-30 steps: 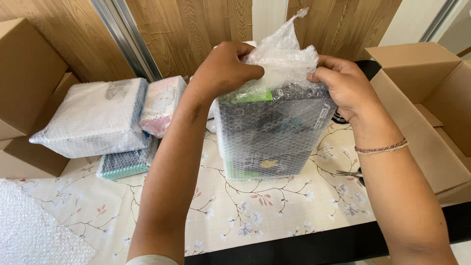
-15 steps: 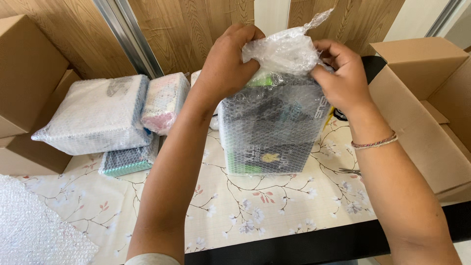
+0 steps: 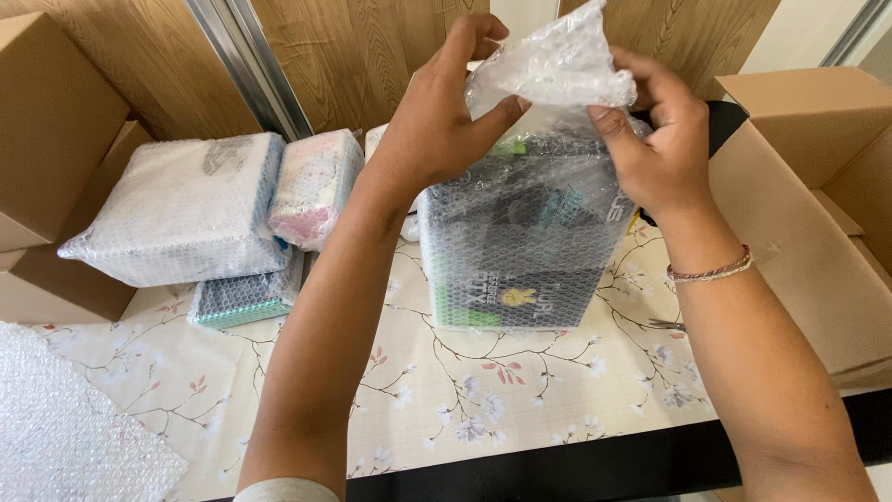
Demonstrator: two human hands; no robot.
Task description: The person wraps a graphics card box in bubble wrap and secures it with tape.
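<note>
Left hand (image 3: pixel 437 130) and right hand (image 3: pixel 655 149) each pinched the loose bubble wrap (image 3: pixel 557 65) gathered above upright wrapped box (image 3: pixel 520 246) | box stood on bench (image 3: pixel 446 400), steadied | wrapped parcels (image 3: pixel 186 209) stacked far left.

bubble-wrapped box (image 3: pixel 520 251): dark grey and black under clear wrap, green edge, small yellow figure
tablecloth (image 3: pixel 483 390): cream, brown branches, white and pink blossoms
wrapped parcel at 9 o'clock (image 3: pixel 177 209): white
small parcel (image 3: pixel 311 186): pink and white
cardboard boxes (image 3: pixel 808 214): plain brown
bracelet (image 3: pixel 711 271): red-brown beads
</note>
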